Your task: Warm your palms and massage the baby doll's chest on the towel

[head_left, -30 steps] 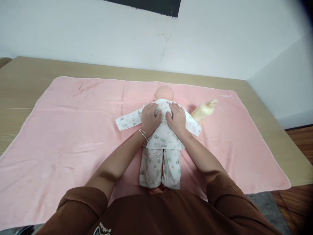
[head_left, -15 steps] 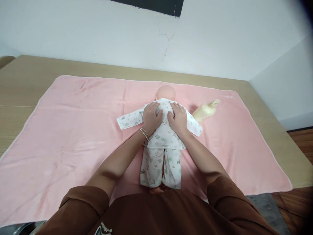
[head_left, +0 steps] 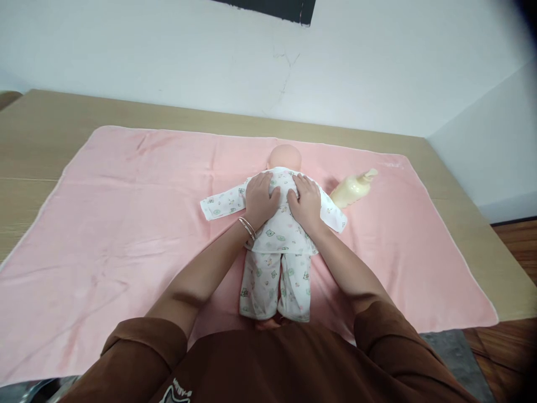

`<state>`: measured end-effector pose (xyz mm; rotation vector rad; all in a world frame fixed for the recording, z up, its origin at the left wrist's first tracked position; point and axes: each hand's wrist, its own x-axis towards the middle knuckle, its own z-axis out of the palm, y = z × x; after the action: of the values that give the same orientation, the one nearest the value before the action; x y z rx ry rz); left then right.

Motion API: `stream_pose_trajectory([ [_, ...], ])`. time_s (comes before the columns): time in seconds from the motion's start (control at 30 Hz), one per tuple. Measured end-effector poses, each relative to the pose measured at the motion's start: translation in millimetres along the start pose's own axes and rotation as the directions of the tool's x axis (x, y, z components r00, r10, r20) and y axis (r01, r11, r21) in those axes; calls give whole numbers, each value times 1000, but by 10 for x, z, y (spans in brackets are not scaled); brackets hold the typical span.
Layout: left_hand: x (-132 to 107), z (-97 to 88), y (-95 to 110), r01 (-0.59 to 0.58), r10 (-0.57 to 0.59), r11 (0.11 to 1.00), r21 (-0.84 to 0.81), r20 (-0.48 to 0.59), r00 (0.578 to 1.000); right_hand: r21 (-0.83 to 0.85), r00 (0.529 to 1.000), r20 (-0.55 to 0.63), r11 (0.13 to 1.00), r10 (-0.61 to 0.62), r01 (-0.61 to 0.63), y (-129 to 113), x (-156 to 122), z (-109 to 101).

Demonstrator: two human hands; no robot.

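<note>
A baby doll [head_left: 284, 158] in white printed pyjamas [head_left: 277, 280] lies on a pink blanket [head_left: 126, 224], head away from me, feet at the table's near edge. My left hand [head_left: 259, 198], with thin bangles at the wrist, rests flat on the left side of the doll's chest. My right hand [head_left: 306, 201] lies flat on the right side, fingers stretched out. Both hands press on the shirt and grip nothing. The doll's sleeves spread out to either side.
A cream feeding bottle [head_left: 352, 189] lies on its side on the blanket, just right of the doll's arm. The blanket covers a light wooden table [head_left: 42, 140] set against a white wall. Wooden floor shows at the far right.
My hands stay on the doll's chest, almost unmoved. The view has shifted slightly.
</note>
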<state>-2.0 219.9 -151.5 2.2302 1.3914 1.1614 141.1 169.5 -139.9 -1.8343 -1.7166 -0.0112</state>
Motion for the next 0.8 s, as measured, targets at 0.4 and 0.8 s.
stream_pose_trajectory([
  [0.4, 9, -6, -17, -143, 143, 989, -34, -2, 990, 33, 987, -61, 988, -146, 149, 65, 36, 50],
  [0.8, -24, 6, 1, -41, 39, 999, -27, -55, 998, 17, 993, -112, 999, -26, 28, 34, -22, 58],
])
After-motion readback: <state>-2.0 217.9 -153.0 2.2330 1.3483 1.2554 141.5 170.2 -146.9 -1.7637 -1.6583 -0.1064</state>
